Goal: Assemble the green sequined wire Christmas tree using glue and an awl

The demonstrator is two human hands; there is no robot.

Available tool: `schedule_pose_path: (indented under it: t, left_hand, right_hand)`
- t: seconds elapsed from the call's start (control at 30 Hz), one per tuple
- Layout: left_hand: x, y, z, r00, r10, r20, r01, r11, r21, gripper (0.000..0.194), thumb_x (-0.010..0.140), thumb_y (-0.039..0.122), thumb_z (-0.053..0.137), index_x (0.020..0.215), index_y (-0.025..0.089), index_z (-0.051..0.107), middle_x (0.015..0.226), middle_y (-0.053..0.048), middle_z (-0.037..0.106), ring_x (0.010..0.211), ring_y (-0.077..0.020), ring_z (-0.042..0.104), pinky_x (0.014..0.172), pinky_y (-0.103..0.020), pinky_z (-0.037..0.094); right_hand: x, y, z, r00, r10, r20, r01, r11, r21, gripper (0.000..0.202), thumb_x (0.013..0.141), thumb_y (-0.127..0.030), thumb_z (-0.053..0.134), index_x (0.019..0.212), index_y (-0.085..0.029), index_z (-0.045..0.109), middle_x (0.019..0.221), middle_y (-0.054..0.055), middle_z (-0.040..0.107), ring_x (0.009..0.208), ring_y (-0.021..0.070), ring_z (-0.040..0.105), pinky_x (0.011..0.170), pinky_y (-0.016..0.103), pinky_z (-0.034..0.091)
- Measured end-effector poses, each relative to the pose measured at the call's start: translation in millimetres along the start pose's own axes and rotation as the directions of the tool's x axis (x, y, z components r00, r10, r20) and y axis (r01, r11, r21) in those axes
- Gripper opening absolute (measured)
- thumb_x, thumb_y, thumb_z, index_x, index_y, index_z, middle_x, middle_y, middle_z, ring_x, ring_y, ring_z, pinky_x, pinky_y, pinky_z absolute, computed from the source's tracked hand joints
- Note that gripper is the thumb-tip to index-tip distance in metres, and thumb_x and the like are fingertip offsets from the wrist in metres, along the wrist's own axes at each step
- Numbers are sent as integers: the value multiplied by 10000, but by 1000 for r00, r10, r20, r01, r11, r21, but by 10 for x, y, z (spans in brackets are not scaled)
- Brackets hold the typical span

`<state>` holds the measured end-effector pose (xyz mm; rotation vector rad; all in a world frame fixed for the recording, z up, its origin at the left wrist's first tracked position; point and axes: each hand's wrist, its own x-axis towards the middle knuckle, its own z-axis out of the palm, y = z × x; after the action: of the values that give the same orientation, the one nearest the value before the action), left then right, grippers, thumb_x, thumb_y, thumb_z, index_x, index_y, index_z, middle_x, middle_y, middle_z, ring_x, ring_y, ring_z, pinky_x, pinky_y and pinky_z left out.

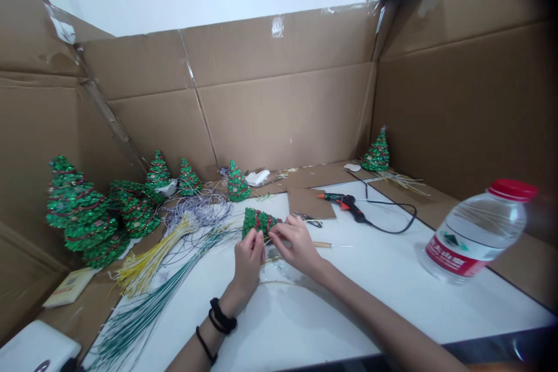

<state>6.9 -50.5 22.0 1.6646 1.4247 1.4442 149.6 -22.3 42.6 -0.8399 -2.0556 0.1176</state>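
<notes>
A small green tree piece with red trim lies on its side at the middle of the white work surface, between my hands. My left hand has its fingers pinched at the near edge of the piece. My right hand is pinched at its right end, thumb and forefinger together. A thin pale strand curves over the surface below the hands. Whether the fingertips also grip a strand is too small to tell. An awl with a wooden handle lies just right of my right hand.
Finished green trees stand at the left and back. Yellow strands and green strands spread at the left. Scissors, a glue gun with its cord, and a water bottle are at the right. Cardboard walls enclose the table.
</notes>
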Motion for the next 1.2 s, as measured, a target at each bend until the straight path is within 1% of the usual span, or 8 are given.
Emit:
schedule_pose_path:
  t: [0.3, 0.4, 0.5, 0.6, 0.7, 0.87, 1.07, 1.2]
  left_hand:
    - [-16, 28, -16, 994, 91, 64, -96, 992, 81, 329, 911, 356, 356, 624, 208, 418, 493, 52, 456, 443, -103, 419, 497, -230, 315]
    - [4, 58, -21, 998, 61, 3, -61, 998, -2, 338, 914, 368, 348, 624, 210, 419, 493, 45, 454, 470, -111, 425, 523, -235, 335]
    - [23, 75, -24, 999, 39, -35, -41, 997, -63, 331, 910, 375, 354, 634, 210, 429, 492, 44, 454, 481, -116, 421, 535, -238, 342]
    - [24, 76, -20, 998, 30, -46, -34, 995, -92, 328, 907, 375, 362, 631, 210, 424, 499, 45, 459, 491, -116, 428, 552, -237, 351]
    - [17, 68, -19, 997, 27, -68, -35, 993, -116, 318, 906, 373, 364, 636, 212, 413, 499, 49, 462, 493, -116, 436, 558, -233, 357]
    - [109, 108, -91, 986, 155, -64, -155, 988, -2, 333, 915, 338, 338, 616, 211, 407, 492, 43, 467, 469, -112, 432, 543, -234, 340]
    - [534, 628, -355, 901, 416, -120, -409, 909, 81, 311, 913, 280, 351, 622, 204, 431, 514, 39, 476, 453, -96, 429, 512, -220, 331]
    - [808, 1138, -539, 825, 459, -329, -475, 879, 38, 322, 915, 310, 347, 620, 207, 424, 515, 39, 479, 453, -96, 419, 499, -211, 339]
  right_hand:
    - [35, 29, -37, 997, 76, -8, -75, 993, 89, 260, 926, -277, 401, 769, -205, 595, 655, 12, 604, 695, 167, 475, 700, 314, 324]
    - [89, 269, -107, 972, 170, -160, -155, 983, 101, 268, 942, -243, 326, 930, -210, 592, 865, 35, 643, 834, 190, 492, 780, 325, 351]
    - [97, 660, -175, 906, 322, -273, -356, 931, -84, 233, 901, -206, 354, 974, -182, 574, 938, 70, 625, 884, 224, 471, 812, 352, 353]
    - [32, 957, -188, 870, 490, -60, -471, 786, -400, 158, 831, -276, 504, 904, -160, 583, 925, 119, 607, 886, 261, 476, 788, 376, 355]
    - [-56, 1016, -142, 792, 590, 157, -416, 710, -567, 247, 791, -360, 589, 913, -145, 580, 993, 166, 589, 975, 308, 476, 778, 381, 361]
    - [-74, 936, -81, 759, 624, 187, -427, 693, -581, 187, 839, -219, 523, 959, -85, 576, 1073, 224, 579, 1037, 345, 492, 779, 379, 369]
    - [219, 1098, -203, 745, 648, 158, -498, 698, -513, 313, 940, -180, 262, 1011, -104, 557, 921, 162, 655, 866, 220, 621, 704, 288, 403]
    - [279, 1074, -158, 726, 663, 182, -494, 687, -533, 206, 808, -224, 549, 979, -115, 588, 1055, 187, 619, 1006, 296, 577, 750, 331, 405]
